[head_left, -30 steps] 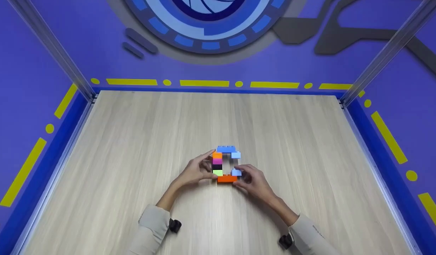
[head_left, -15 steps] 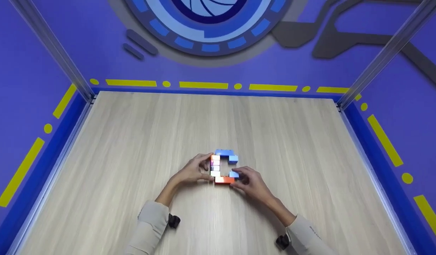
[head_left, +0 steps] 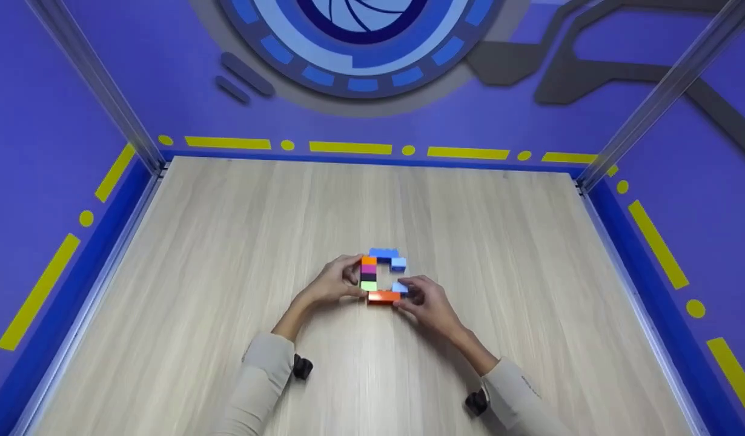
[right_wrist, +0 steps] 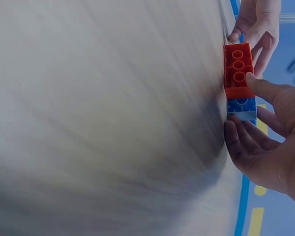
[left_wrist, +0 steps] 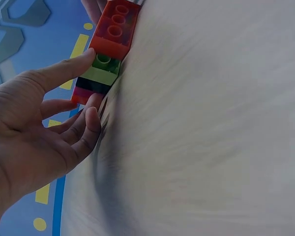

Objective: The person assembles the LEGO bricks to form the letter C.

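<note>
A ring-like assembly of toy building bricks lies between both hands in the head view, with a gap on its right side. Its left column has orange (head_left: 369, 260), magenta (head_left: 368, 269), black and light green (head_left: 368, 285) bricks. A blue brick (head_left: 383, 254) spans the far end, with a light blue brick (head_left: 398, 264) below its right part. An orange-red brick (right_wrist: 239, 71) forms the near end. My left hand (head_left: 329, 284) grips the left column between thumb and fingers. My right hand (head_left: 434, 304) pinches the near right corner, around the orange-red brick and another light blue brick (right_wrist: 242, 115).
A wood-grain table (head_left: 257, 230) lies beneath the hands. Blue-purple panels (head_left: 136, 85) with yellow markings enclose its back and sides. Metal posts stand at both back corners. Each sleeve bears a small black device (head_left: 301, 367) near the cuff.
Both hands have shifted slightly away from the body with the brick assembly. Its bricks briefly caught glare as its angle altered. The grips look the same, and the head view has moved a little.
</note>
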Motion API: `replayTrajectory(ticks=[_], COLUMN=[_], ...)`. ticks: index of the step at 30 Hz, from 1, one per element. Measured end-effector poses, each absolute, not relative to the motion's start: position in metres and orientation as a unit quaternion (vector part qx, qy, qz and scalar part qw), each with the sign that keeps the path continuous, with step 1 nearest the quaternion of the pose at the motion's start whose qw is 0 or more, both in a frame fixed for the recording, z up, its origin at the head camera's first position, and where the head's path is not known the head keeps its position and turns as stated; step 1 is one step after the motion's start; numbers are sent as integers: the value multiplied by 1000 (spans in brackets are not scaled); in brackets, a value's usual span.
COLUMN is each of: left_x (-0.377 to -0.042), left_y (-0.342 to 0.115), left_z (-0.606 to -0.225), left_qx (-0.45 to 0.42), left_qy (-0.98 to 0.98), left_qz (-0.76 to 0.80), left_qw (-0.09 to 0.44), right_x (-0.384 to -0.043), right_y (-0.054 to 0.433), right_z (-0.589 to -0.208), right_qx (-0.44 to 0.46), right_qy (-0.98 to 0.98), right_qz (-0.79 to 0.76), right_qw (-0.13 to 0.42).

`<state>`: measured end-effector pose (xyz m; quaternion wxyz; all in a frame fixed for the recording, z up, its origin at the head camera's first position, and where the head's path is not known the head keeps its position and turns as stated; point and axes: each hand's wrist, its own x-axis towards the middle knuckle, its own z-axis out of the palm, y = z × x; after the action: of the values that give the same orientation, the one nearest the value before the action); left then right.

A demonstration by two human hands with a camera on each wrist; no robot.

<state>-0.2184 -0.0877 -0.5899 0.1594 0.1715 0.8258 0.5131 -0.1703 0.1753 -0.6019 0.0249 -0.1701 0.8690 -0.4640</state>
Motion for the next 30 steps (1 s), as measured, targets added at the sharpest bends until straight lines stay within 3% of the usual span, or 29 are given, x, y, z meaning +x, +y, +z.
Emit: replayTrajectory(ticks=[8,23,30], left_x=[-241,-261,-258], left_y=[-77,-78,-102], left_z=[-591,-587,-584], left_qx=[137,106,133], left_qy=[832,830,837], left_qz=[514,524,519], left_qw=[161,157,114], right_x=[-188,-215,-216], right_y=[173,164,185], right_z=[-603,-601,-592], right_qx=[-114,-99,-125], right_qy=[864,861,868], right_qz=[-491,-498,-481], right_qw=[3,-1,-1])
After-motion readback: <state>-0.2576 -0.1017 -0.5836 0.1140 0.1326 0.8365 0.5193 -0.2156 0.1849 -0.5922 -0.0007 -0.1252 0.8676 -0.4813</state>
